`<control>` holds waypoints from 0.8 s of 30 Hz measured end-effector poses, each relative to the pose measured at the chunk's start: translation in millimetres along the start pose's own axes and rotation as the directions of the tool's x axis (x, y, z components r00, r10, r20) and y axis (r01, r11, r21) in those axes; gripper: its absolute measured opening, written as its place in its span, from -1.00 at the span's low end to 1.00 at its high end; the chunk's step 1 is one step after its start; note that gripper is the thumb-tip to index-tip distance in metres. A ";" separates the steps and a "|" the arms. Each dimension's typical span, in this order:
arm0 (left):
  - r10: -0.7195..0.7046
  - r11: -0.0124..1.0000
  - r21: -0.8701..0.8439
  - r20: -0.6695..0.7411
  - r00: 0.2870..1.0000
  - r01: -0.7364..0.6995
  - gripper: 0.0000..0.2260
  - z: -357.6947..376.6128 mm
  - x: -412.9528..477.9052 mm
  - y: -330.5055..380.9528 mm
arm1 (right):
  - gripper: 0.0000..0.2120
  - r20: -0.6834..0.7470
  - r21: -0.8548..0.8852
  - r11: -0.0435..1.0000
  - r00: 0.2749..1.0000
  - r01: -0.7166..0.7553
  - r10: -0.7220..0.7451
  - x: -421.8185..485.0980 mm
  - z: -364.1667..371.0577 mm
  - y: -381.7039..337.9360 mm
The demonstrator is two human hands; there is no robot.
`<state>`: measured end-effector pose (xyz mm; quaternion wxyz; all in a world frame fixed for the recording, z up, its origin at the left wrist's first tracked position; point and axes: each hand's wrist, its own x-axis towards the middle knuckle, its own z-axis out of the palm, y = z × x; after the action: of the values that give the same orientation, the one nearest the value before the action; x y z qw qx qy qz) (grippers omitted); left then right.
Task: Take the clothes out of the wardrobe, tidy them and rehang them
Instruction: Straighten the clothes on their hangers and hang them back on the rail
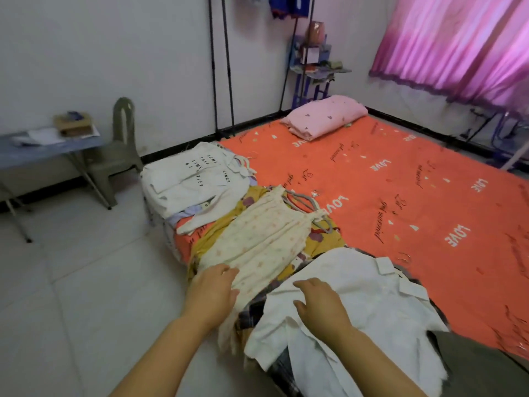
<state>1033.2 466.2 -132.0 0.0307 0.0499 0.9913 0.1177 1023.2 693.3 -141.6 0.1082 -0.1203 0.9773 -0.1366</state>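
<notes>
Clothes lie in a row along the near edge of the bed (400, 196), which has an orange sheet. A white collared shirt (372, 299) is nearest; my right hand (320, 305) rests flat on it, fingers spread. Beside it lies a cream patterned garment (266, 239) on a grey hanger (303, 202); my left hand (213, 290) lies on its lower edge, fingers apart. A yellow garment (211, 233) shows underneath. Farther along sits a white top with black lettering (194, 179). Black rack poles (226, 67) stand against the wall, with blue clothing (289, 5) hanging at the top.
A pink folded blanket (326, 116) sits at the bed's far end. A grey plastic chair (117, 150) and a folding table (43, 150) with papers stand at the left wall. A cluttered shelf (315, 61) and pink curtains (458, 44) are behind. A tiled floor (86, 282) lies left of the bed.
</notes>
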 end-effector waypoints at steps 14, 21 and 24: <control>-0.168 0.985 0.030 -0.019 0.986 0.169 -0.61 -57.0 85.7 -203.1 | -0.58 0.031 0.022 0.988 0.987 0.155 -0.155 206.0 28.6 -161.8; -0.185 0.981 0.060 -0.003 0.983 0.184 -0.61 -94.1 164.5 -287.2 | -0.64 0.055 0.005 0.984 0.982 0.180 -0.180 313.8 23.0 -223.7; -0.155 0.985 0.074 0.017 0.988 0.153 -0.61 -98.9 196.7 -321.0 | -0.64 0.064 -0.006 0.988 0.986 0.153 -0.153 352.3 19.9 -242.8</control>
<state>801.2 153.7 -121.6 0.0489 -0.0245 0.9954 0.0784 744.1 368.6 -152.0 0.1279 -0.1997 0.9620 -0.1354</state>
